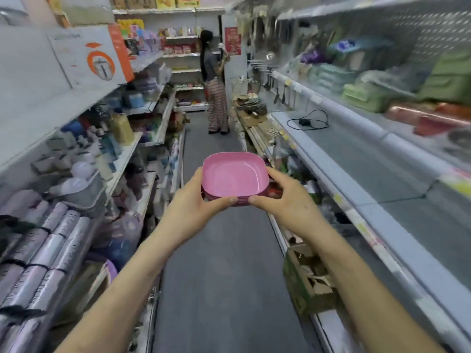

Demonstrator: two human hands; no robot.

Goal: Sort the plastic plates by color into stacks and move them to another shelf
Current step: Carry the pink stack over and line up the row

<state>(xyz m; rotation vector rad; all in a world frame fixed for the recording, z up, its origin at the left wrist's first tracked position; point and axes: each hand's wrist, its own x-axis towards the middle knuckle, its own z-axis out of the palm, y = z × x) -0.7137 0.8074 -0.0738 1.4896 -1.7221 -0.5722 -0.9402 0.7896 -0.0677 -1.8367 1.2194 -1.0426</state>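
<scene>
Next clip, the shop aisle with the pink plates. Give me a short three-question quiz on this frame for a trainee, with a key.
1. True or false: the stack of plates is held by one hand only.
2. What lies on the grey shelf to the right? A) a black cable B) a light bulb C) a bottle
3. Fill in: the top plate of the stack is ___ in colour.

Key
1. False: the left hand and the right hand both grip it, one at each side.
2. A
3. Pink
</scene>
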